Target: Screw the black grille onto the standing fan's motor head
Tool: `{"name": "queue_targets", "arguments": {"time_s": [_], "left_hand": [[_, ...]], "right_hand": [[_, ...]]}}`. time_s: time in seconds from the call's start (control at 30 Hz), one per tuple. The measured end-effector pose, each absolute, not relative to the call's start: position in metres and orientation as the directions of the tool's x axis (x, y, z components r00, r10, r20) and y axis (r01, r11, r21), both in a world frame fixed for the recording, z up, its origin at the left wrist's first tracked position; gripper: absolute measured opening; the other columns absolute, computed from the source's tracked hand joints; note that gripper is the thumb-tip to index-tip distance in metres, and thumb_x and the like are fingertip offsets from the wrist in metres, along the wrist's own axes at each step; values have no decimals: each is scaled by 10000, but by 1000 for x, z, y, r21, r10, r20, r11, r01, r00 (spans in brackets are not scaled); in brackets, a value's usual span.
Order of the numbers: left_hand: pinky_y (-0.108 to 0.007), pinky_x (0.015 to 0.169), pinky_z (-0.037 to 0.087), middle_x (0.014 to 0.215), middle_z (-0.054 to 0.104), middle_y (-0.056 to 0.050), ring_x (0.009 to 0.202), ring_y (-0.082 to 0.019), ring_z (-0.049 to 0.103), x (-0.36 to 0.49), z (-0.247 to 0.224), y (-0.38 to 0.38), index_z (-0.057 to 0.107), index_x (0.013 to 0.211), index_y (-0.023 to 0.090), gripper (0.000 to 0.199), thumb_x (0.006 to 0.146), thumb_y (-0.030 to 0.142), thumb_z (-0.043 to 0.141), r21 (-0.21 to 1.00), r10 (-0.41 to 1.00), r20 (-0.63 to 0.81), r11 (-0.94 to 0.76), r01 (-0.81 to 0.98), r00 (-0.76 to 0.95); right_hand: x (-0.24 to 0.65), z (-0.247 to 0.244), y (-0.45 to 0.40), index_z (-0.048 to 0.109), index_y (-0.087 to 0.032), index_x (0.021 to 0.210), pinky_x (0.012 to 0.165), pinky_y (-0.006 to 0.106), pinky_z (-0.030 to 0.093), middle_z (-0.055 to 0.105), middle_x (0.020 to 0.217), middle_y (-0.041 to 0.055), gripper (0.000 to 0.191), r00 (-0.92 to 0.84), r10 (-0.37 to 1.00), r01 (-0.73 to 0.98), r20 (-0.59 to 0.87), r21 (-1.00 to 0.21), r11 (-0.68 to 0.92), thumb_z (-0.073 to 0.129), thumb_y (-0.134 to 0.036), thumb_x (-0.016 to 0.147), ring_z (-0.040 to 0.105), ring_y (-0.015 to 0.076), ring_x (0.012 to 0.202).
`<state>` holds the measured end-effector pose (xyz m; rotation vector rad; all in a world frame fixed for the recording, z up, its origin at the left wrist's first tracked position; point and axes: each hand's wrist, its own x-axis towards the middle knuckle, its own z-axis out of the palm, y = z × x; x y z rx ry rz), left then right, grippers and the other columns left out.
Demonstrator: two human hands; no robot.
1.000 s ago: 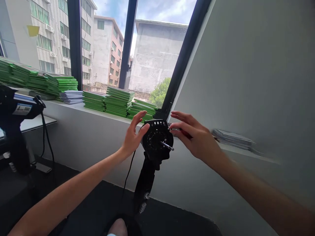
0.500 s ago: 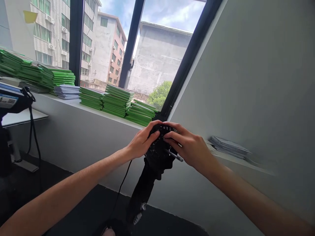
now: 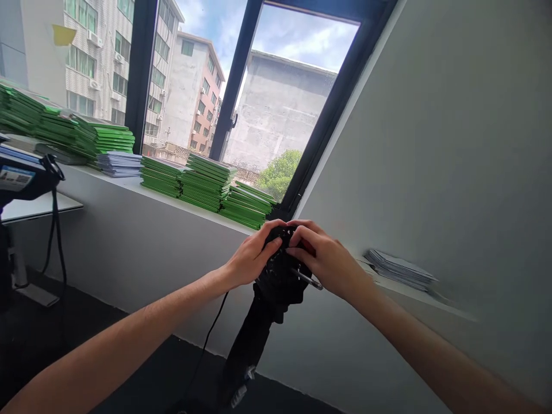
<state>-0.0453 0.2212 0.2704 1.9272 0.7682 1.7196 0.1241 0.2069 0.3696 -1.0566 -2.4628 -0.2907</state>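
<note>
In the middle of the head view stands a black device (image 3: pixel 282 282) on a thick dark post (image 3: pixel 248 339), with a thin metal rod (image 3: pixel 308 278) sticking out to the right. Its exact kind is hard to make out. My left hand (image 3: pixel 250 256) is wrapped over its upper left side, thumb pressed on the near face. My right hand (image 3: pixel 330 259) is at the upper right side, fingers bent and thumb close to the index finger. A small reddish patch shows between those fingers; what they pinch is mostly hidden.
Stacks of green-edged booklets (image 3: pixel 204 184) and white papers (image 3: pixel 119 164) line the sill below the window (image 3: pixel 288 103). More papers (image 3: pixel 401 269) lie on the right ledge. A dark machine with a cable (image 3: pixel 17 172) stands at left. A thin cord (image 3: pixel 213 325) hangs beside the post.
The view has tilted slightly up, so hands and device sit a little lower. My right fingers have bent more, and the reddish patch now shows between them. My left hand keeps its hold.
</note>
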Motion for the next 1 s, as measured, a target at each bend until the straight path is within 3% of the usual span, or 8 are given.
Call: {"name": "queue_targets", "arguments": {"time_s": [0.2, 0.33, 0.4, 0.53, 0.67, 0.87, 0.93, 1.0], "left_hand": [[-346, 956, 463, 1242, 661, -25, 1088, -212, 614, -49, 269, 224, 470, 1362, 295, 387, 976, 323, 454, 659, 667, 740, -744, 110, 80], [-340, 983, 467, 1310, 633, -45, 1127, -223, 607, -50, 269, 227, 465, 1376, 277, 571, 827, 166, 574, 590, 601, 783, -799, 115, 160], [-340, 982, 464, 1260, 650, -48, 1107, -222, 607, -50, 272, 226, 533, 1286, 253, 474, 821, 180, 594, 585, 602, 785, -798, 147, 148], [-321, 896, 457, 1037, 678, -19, 976, -202, 599, -49, 280, 225, 614, 1078, 229, 216, 868, 280, 602, 597, 633, 762, -768, 232, 136], [-295, 889, 438, 999, 681, -3, 948, -182, 601, -48, 285, 223, 634, 1007, 218, 154, 865, 276, 623, 591, 613, 774, -789, 168, 158], [-304, 885, 446, 969, 686, -9, 940, -186, 606, -46, 282, 220, 633, 955, 209, 122, 869, 296, 628, 613, 635, 766, -768, 188, 97], [-301, 892, 445, 966, 686, -7, 943, -183, 610, -46, 282, 221, 631, 943, 210, 110, 870, 292, 631, 606, 632, 768, -769, 205, 103], [-296, 903, 442, 975, 686, -2, 951, -179, 615, -47, 281, 223, 630, 948, 213, 109, 872, 291, 634, 598, 625, 773, -775, 205, 109]], "right_hand": [[130, 364, 226, 486, -249, 1326, 801, 411, 553, 717, 983, 40, 518, -508, 768, 729, 390, -281, 624, 613, -436, 860, 676, 199, 852], [129, 359, 234, 508, -211, 1283, 563, 287, 511, 679, 880, 14, 543, -482, 798, 638, 362, -479, 603, 651, -446, 814, 601, 136, 658], [127, 360, 233, 505, -212, 1268, 423, 228, 415, 664, 911, 12, 561, -466, 827, 610, 314, -563, 557, 675, -448, 789, 527, 90, 550], [125, 363, 226, 472, -226, 1312, 298, 206, 290, 625, 934, -4, 607, -413, 873, 620, 259, -622, 478, 673, -444, 782, 417, 47, 434], [128, 359, 222, 505, -225, 1324, 368, 208, 365, 660, 864, -8, 594, -433, 833, 603, 343, -577, 551, 680, -444, 801, 467, 65, 471], [137, 360, 210, 652, -232, 1140, 681, 317, 525, 730, 928, 39, 418, -343, 739, 581, 580, -487, 652, 666, -520, 837, 647, 169, 774], [137, 373, 198, 665, -219, 869, 630, 306, 500, 684, 761, 16, 318, -253, 660, 492, 707, -494, 717, 586, -525, 900, 603, 143, 663], [132, 391, 182, 517, -217, 578, 490, 281, 430, 521, 529, -32, 415, -180, 525, 246, 832, -479, 843, 599, -458, 905, 482, 101, 470]]}}
